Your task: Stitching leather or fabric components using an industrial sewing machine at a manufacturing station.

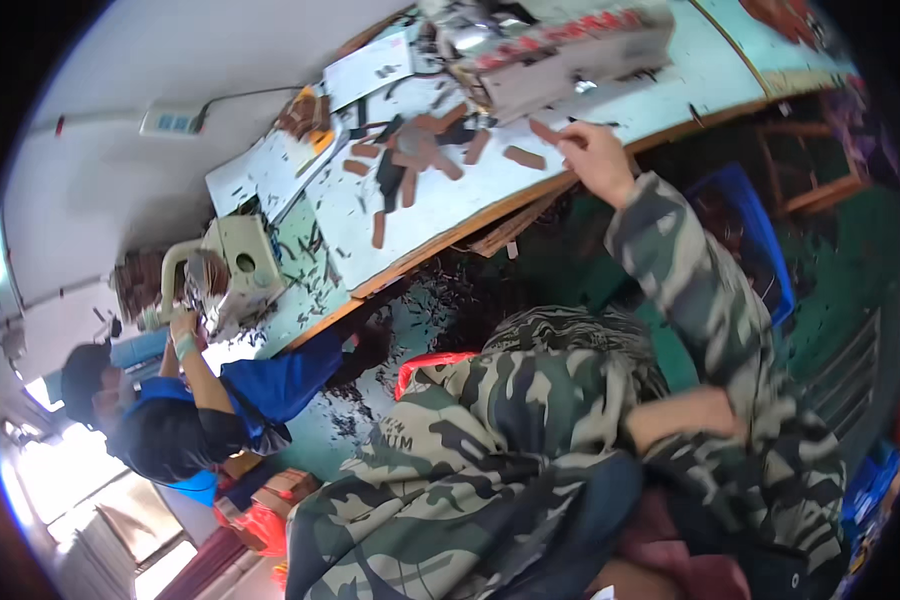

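Observation:
My right hand (600,165), in a camouflage sleeve, reaches over the front edge of the white workbench (410,235). Its fingers pinch one end of a flat brown leather-like strip (543,131). Just below it another brown strip (524,157) lies on the bench. Further left is a loose heap of similar brown strips (425,145) mixed with dark pieces. My left hand (685,417) rests across my lap against my right arm. Its fingers are blurred and partly hidden, so their closing does not show.
A bench machine with a pale housing (580,65) stands at the back. At left a person (170,405) works at a cream machine (242,265). A blue bin (760,235) stands under the bench at right. Dark scraps (390,350) litter the floor.

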### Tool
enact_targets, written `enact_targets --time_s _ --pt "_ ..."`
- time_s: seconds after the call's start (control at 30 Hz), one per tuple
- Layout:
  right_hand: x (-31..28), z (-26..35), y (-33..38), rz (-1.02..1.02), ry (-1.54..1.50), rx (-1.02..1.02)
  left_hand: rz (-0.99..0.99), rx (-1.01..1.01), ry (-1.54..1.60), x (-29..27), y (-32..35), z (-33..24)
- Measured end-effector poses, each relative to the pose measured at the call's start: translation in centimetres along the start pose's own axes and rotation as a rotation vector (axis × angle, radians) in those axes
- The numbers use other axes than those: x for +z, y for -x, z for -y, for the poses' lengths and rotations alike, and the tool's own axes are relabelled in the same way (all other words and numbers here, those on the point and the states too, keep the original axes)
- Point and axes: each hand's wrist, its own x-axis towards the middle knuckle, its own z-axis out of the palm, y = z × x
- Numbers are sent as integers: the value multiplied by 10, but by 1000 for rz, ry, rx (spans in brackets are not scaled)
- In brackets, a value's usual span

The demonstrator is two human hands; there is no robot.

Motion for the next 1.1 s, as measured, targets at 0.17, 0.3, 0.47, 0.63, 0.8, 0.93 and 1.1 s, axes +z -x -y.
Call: enact_targets --time_s 0.17,0.3,0.47,0.63,0.8,0.93,1.1 --pt "115 75 25 220 -590 267 -29 292 296 -80 128 -35" --pt "139 101 83 318 -629 371 -994 -538 284 -152 240 98" --pt "128 75 4 461 -345 249 -1065 -471 685 -201 204 137" --pt "113 31 -42 598 -354 213 -1058 -474 640 -253 153 199" --pt "81 -13 -92 170 607 -83 -1152 -564 994 -293 123 225" --pt "83 -40 -121 175 540 -200 -1107 -674 1055 -317 123 243" --pt "92 -13 -132 518 151 -84 -1056 -863 387 -342 151 250"
